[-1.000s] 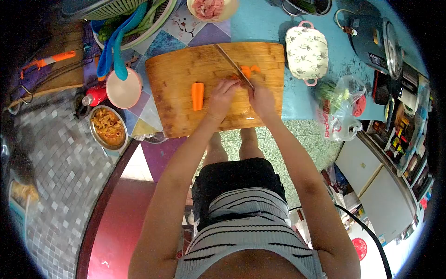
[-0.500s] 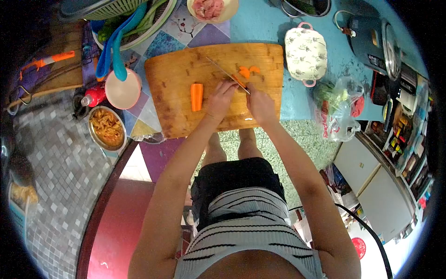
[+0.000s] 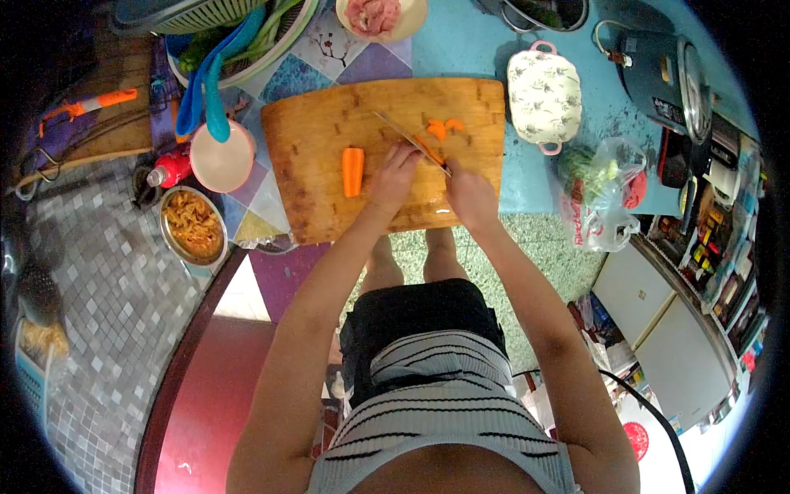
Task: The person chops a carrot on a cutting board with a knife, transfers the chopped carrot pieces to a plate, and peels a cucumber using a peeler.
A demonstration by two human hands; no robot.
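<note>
Over the wooden cutting board (image 3: pixel 313 132), the person's two hands are close together at a knife (image 3: pixel 395 129). The right hand (image 3: pixel 471 196) is closed around the handle, which it mostly hides, and the blade slants away and to the left. The left hand (image 3: pixel 393 174) is just beside the blade, its fingers bent and drawn together; the fingertips are at a piece of carrot (image 3: pixel 428 150), and whether they pinch it or only rest on it cannot be told. That piece shows as a narrow bright orange strip along the knife. Past the blade lie a few small orange bits (image 3: pixel 436 129), and left of the left hand lies a longer carrot chunk (image 3: pixel 353 171), smooth and evenly orange, pointing away from the person.

Right of the board is a white dish (image 3: pixel 544 97) with pink handles and a dark print. Near it, a clear plastic bag (image 3: pixel 605 226) bears red lettering too blurred to read; a dark appliance (image 3: pixel 650 78) farther right has a label too small to make out. To the left are a pink-rimmed bowl (image 3: pixel 222 156), a red bottle (image 3: pixel 173 168) and a metal bowl (image 3: pixel 202 261) of brownish food.
</note>
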